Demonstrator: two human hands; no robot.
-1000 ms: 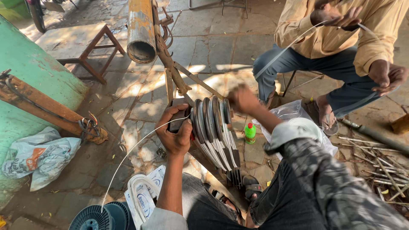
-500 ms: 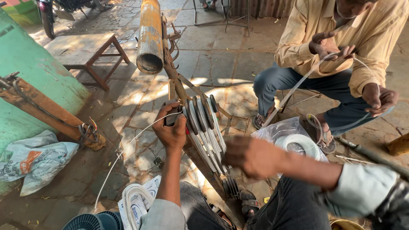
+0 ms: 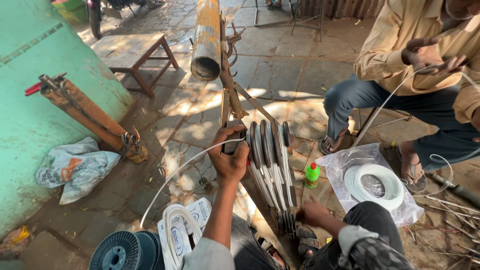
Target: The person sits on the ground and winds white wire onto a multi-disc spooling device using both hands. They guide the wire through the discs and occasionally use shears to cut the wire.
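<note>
Right hand (image 3: 312, 214) has dropped down since half a second ago, now low at the foot of the pulley rack (image 3: 270, 170), fingers curled loosely, though I can't tell if it's gripping anything. Left hand (image 3: 229, 157) is clamped shut on the dark block at the rack's top, white wire (image 3: 175, 172) running under its fingers. Four or so grooved wheels on that rack. One wire coil (image 3: 374, 186) on plastic, one green bottle (image 3: 312, 175).
</note>
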